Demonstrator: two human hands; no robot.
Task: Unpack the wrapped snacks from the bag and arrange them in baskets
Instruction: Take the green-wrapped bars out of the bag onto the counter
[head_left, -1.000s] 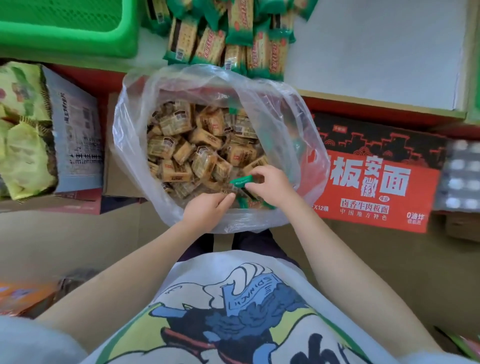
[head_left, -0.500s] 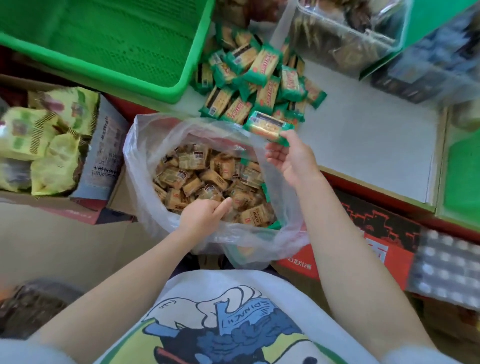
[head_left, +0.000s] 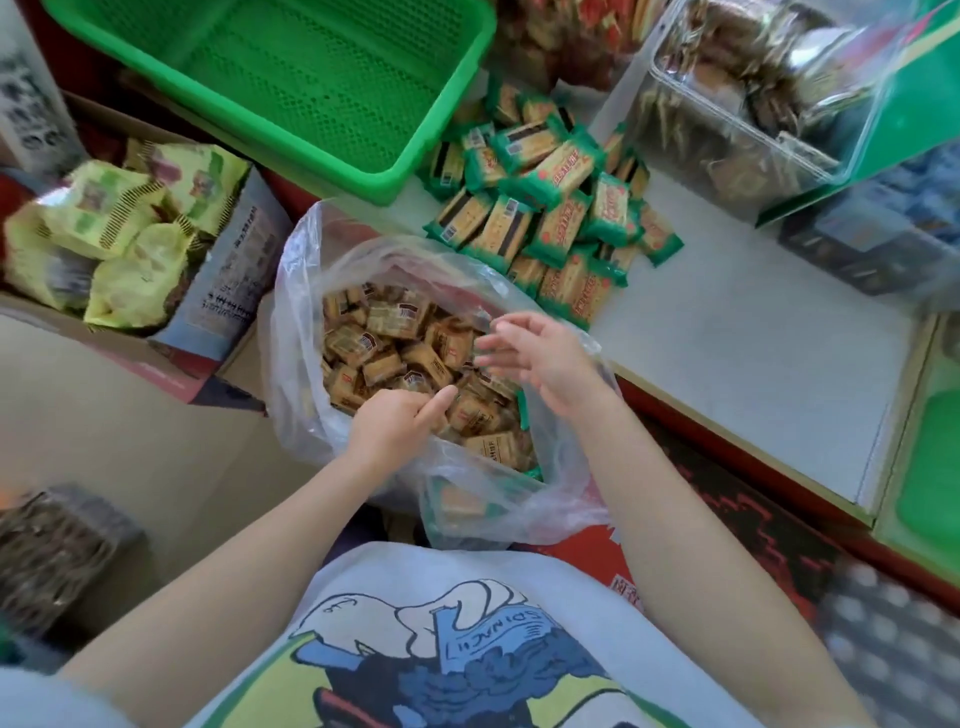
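A: Where are the wrapped snacks (head_left: 410, 353)?

B: I see them filling the clear plastic bag (head_left: 311, 291); a loose pile of green-wrapped packets (head_left: 550, 208) lies on the white shelf (head_left: 753, 353), just beside the green basket (head_left: 291, 78).

A: The hands?

B: Left hand (head_left: 389, 421) grips the bag's near rim, fingers curled. Right hand (head_left: 540, 353) hovers above the bag, fingers spread, holding nothing.

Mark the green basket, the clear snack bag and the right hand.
green basket (head_left: 400, 179), head view, near rim.
clear snack bag (head_left: 298, 306), head view, left wall.
right hand (head_left: 545, 358), head view, middle of the palm.
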